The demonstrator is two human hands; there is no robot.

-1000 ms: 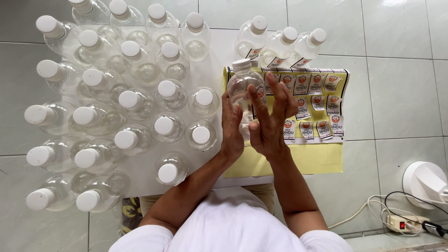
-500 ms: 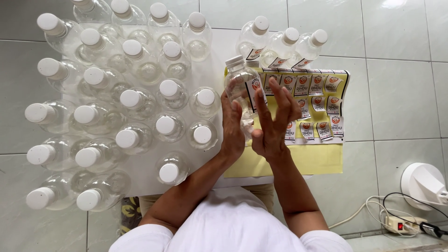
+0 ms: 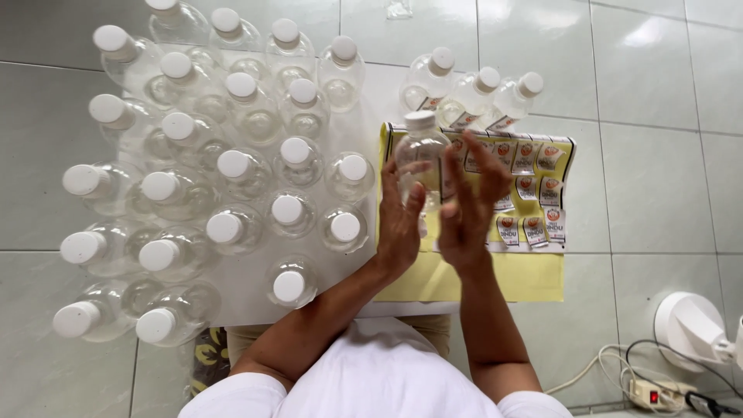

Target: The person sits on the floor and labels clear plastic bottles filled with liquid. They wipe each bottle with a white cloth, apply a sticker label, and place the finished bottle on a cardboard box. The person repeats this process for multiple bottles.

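Note:
A clear plastic bottle with a white cap (image 3: pixel 420 147) is held upright between my palms above a yellow sheet (image 3: pixel 495 275). My left hand (image 3: pixel 400 220) presses its left side. My right hand (image 3: pixel 468 205) lies flat against its right side, fingers spread. On the sheet lie rows of small printed labels (image 3: pixel 534 186), partly hidden by my hands. Three labelled bottles (image 3: pixel 474 91) stand just beyond the sheet.
Many clear white-capped bottles (image 3: pixel 232 166) crowd the white table (image 3: pixel 248 298) to the left. Grey floor tiles surround it. A white appliance (image 3: pixel 693 329), cables and a power strip (image 3: pixel 654 395) lie on the floor at the lower right.
The bottle between my palms has straightened from a tilt to upright. My hands shifted slightly around it, staying pressed on its sides.

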